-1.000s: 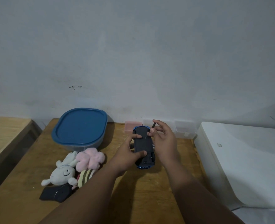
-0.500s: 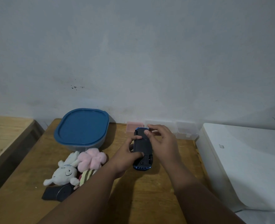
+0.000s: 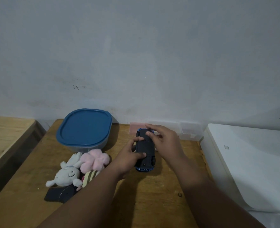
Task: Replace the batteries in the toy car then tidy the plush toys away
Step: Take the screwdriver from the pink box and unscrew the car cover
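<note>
On the table [image 3: 152, 203], plush toys [image 3: 80, 167] lie left, beside a lidded blue container [image 3: 84, 127]. At centre, the left hand [image 3: 127, 159] grips the upturned toy car [image 3: 145, 148], likely steadying it, while the right hand [image 3: 165, 142] pinches its far end, probably working the battery cover.

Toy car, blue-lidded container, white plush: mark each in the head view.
toy car [image 3: 145, 146]: head view, on its dark underside.
blue-lidded container [image 3: 85, 127]: head view, centre of the lid.
white plush [image 3: 66, 176]: head view, on its face.
</note>
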